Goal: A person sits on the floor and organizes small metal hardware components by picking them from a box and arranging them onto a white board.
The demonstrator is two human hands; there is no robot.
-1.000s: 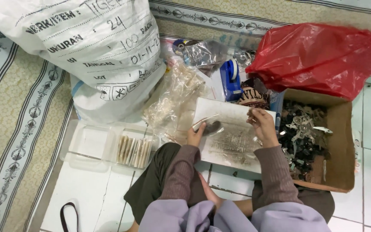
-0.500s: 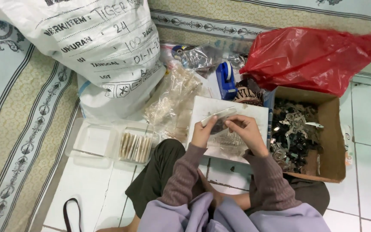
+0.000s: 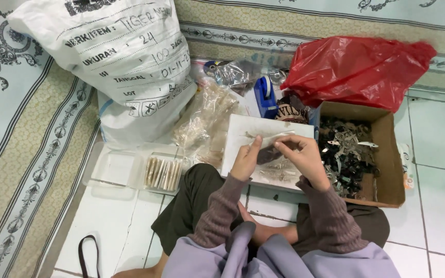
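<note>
My left hand [image 3: 246,159] and my right hand [image 3: 305,158] meet over a white tray [image 3: 243,128] resting on my lap. Together they pinch a small clear plastic sleeve [image 3: 271,139] with a thin fish-shaped lure in it. More small pale pieces [image 3: 276,172] lie on the tray under my hands. To the left on the floor a clear hinged plastic box [image 3: 119,172] lies open, with a row of slim tan lures [image 3: 163,173] in its right half.
A cardboard box [image 3: 387,170] of dark tangled pieces sits at my right. Behind it lies a red plastic bag [image 3: 359,69]. A big white sack [image 3: 124,56], crumpled clear bags [image 3: 207,121] and a blue tape dispenser [image 3: 266,98] stand ahead. A black strap [image 3: 86,255] lies lower left.
My hands came together from apart and lifted the clear sleeve over the tray. The view shifted slightly lower and closer.
</note>
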